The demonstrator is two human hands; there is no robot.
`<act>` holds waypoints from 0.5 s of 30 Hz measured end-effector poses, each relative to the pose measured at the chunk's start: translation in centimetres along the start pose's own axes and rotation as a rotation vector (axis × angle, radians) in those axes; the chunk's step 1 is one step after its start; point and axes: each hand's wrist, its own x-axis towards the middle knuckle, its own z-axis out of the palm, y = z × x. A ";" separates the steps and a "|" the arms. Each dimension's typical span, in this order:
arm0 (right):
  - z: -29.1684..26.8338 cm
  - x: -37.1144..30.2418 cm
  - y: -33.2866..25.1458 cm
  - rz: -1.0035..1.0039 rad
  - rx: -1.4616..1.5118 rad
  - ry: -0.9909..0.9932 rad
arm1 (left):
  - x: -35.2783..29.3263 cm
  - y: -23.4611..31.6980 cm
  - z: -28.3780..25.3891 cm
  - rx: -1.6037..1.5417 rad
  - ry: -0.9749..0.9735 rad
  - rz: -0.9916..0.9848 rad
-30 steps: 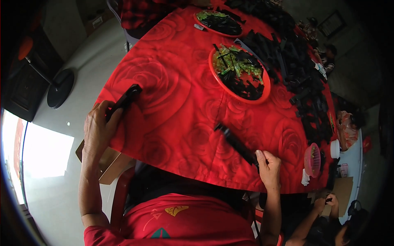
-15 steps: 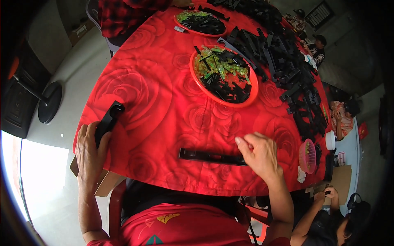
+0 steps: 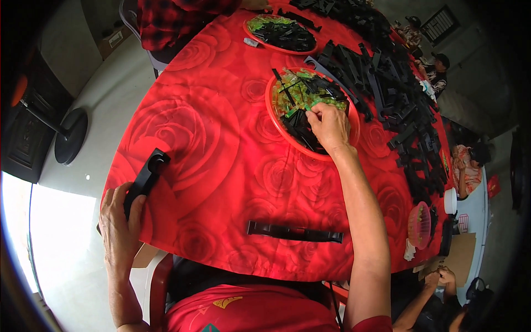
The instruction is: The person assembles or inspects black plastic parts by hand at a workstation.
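left hand (image 3: pixel 117 221): partly closed, gripping one black bar (image 3: pixel 142 185), steadying it over the red tablecloth's (image 3: pixel 204 166) left edge | right hand (image 3: pixel 331 126): nearly closed, seemingly pinching a green piece (image 3: pixel 316 103) in the far-centre red bowl (image 3: pixel 269 105) | second black bar (image 3: pixel 296 232): lying near centre, presumably sitting within easy reach

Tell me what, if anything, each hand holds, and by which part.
The left hand holds a long black part by its near end. The right hand is at the green pieces; whether it holds one cannot be told.
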 end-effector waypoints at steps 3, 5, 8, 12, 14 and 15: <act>-0.2 0.0 0.0 0.078 0.111 -0.047 | 1.0 -0.4 -1.0 -0.112 -0.110 -0.127; -0.9 -0.8 0.4 0.079 0.173 -0.057 | 1.7 -1.1 -1.4 0.003 -0.113 -0.080; -2.5 -2.4 1.1 0.049 0.354 -0.085 | 2.8 -1.5 -0.9 -0.009 0.002 -0.045; -7.3 -7.1 -2.5 0.006 0.516 -0.122 | 3.0 -2.0 -1.5 -0.134 -0.083 -0.146; -9.5 -10.2 -3.8 -0.017 0.547 -0.165 | 2.5 -1.7 -1.2 -0.106 0.042 -0.099; -10.5 -11.9 -4.2 0.005 0.548 -0.186 | 2.2 -1.4 -0.8 -0.084 0.168 -0.046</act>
